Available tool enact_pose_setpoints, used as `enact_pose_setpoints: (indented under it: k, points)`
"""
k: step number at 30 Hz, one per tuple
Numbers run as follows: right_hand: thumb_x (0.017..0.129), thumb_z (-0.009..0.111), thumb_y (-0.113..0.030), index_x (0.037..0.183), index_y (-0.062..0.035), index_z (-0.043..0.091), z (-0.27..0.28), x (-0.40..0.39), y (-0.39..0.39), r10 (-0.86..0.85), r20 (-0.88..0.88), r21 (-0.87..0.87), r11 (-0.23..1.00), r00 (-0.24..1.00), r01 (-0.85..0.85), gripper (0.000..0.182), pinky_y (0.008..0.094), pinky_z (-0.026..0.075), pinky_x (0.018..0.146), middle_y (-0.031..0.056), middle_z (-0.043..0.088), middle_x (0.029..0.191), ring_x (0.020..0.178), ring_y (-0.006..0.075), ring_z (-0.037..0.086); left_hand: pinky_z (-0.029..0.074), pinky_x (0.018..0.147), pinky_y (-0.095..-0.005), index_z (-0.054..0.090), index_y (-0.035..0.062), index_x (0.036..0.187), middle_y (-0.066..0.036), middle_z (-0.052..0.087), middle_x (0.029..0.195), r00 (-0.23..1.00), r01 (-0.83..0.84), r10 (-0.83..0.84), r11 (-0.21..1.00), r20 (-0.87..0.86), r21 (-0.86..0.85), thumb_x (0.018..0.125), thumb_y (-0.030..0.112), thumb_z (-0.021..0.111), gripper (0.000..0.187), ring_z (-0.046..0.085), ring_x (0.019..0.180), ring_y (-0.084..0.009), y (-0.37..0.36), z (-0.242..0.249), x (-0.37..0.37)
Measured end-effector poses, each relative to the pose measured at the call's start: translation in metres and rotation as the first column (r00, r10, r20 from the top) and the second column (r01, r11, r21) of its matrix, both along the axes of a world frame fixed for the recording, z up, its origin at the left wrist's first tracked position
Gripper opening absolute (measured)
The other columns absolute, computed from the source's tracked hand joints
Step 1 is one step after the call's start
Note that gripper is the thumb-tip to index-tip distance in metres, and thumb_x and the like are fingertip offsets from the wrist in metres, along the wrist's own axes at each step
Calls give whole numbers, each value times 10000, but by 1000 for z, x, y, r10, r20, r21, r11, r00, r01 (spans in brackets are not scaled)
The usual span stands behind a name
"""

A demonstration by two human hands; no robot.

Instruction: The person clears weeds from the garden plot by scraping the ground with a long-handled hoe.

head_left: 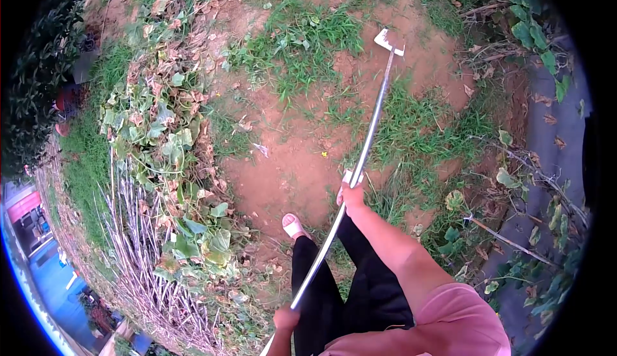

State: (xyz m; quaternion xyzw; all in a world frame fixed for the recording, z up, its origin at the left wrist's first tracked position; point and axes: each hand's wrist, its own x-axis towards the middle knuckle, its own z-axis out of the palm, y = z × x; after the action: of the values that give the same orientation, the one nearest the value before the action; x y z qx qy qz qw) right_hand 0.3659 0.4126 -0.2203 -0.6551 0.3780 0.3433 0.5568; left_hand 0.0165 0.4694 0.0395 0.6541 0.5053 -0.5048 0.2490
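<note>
A hoe point(376, 115) with a long, shiny metal handle slants across the middle of the view. Its pale, wide blade point(389, 42) rests at a bare patch of reddish soil. My right hand point(351, 194) is wrapped round the handle about midway along. Lower down, near the handle's end, my left hand point(286, 318) is closed on it beside my dark-trousered leg. One light sandal point(292, 225) shows on the soil to the left of the handle.
Green grass point(411, 124) grows in patches around the blade and handle. Wilting vines point(173, 131) run along the left, with a pile of dry stalks point(138, 246) below them. Dark sheeting point(556, 124) lies on the right, and a thin stick point(508, 240) juts out there.
</note>
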Motion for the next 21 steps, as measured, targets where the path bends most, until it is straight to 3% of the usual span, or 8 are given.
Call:
enact_pose_setpoints:
  k: [4,6,9,12,13,18,19,21]
  points:
    - [830,537,-131,923,-31,369,41,218,54,167,251,-158,979,953,-130,217,301,380,328,51,471,603,416,134,454,473,720,-410,623,102,893,-158,633,819,932,-207,244,965,266,-161,767,440,575,364,601,831,-340,11,-59,174]
    - [830,543,-180,951,-6,407,33,285,72,428,244,-425,854,870,-301,252,306,421,358,75,512,623,427,144,488,471,714,-389,621,98,923,-158,631,798,903,-221,274,957,333,-188,770,443,575,380,606,819,-331,18,-70,233]
    - [808,562,-205,994,12,442,-12,276,103,596,135,-614,677,791,-405,310,387,494,635,192,599,808,715,299,610,469,713,-385,614,82,916,-161,629,791,895,-311,367,921,255,-233,775,424,582,371,607,813,-331,32,-95,251]
    - [772,588,-201,1025,16,443,-68,125,105,608,120,-573,688,785,-445,363,425,469,774,244,600,908,892,372,591,471,704,-397,623,41,868,-173,630,762,908,-343,361,932,211,-121,778,388,586,360,617,774,-342,5,-116,109]
    - [757,602,-181,974,12,451,-52,72,92,537,68,-472,760,841,-448,327,440,463,743,231,597,855,849,383,590,475,704,-426,631,40,869,-189,632,783,907,-401,417,897,53,-184,786,378,567,353,611,779,-362,7,-92,73]
    - [761,535,-103,902,8,418,45,-81,25,245,-92,-171,951,965,-257,214,356,433,382,138,519,609,421,244,545,485,735,-441,622,108,979,-183,635,826,995,-30,23,997,-98,-74,724,428,587,410,606,812,-369,-25,44,-68]
    - [781,528,-95,917,-28,380,71,-94,17,207,-193,-131,963,959,-234,213,334,400,339,105,475,581,382,205,498,501,652,-403,609,37,966,-163,641,816,904,-346,363,932,226,-111,704,175,614,296,621,734,-291,-66,27,-217]
    - [798,521,-88,920,-67,334,87,-104,3,134,-303,-130,975,944,-180,224,315,371,300,70,428,560,349,166,448,493,632,-390,613,5,938,-167,644,796,937,-329,336,941,95,-84,698,174,624,294,618,730,-254,-58,57,-213]
